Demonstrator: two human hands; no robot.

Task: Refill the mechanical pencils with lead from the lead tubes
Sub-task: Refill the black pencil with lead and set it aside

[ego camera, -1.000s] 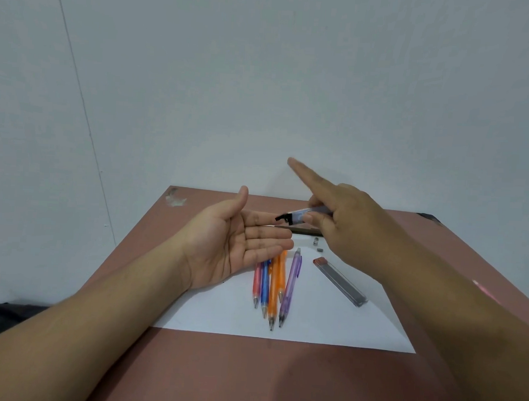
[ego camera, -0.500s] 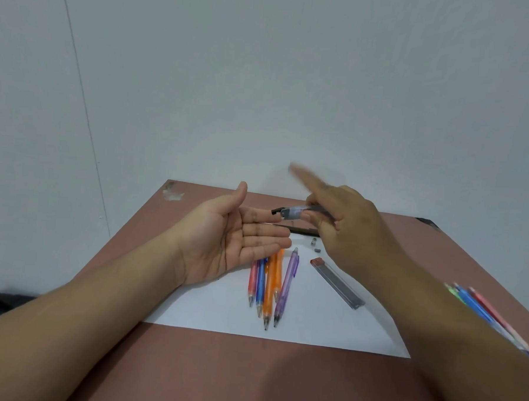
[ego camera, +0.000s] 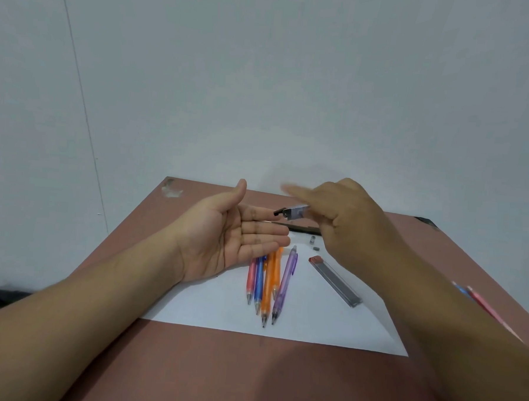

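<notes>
Presently: our right hand point(ego camera: 352, 226) grips a lead tube point(ego camera: 295, 211); our left hand point(ego camera: 234, 235) lies flat, palm up, holding nothing.

Tube's black end sits just above our left fingertips point(ego camera: 281, 232), over the white paper point(ego camera: 312, 322). Mechanical pencils point(ego camera: 268, 280) and a second lead tube point(ego camera: 335, 280) lie on that paper. Since half a second ago, our right forefinger has swung down, now blurred.

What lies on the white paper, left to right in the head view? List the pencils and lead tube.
Red pencil → blue pencil → orange pencils → purple pencil → lead tube lying on the sheet of paper.
</notes>
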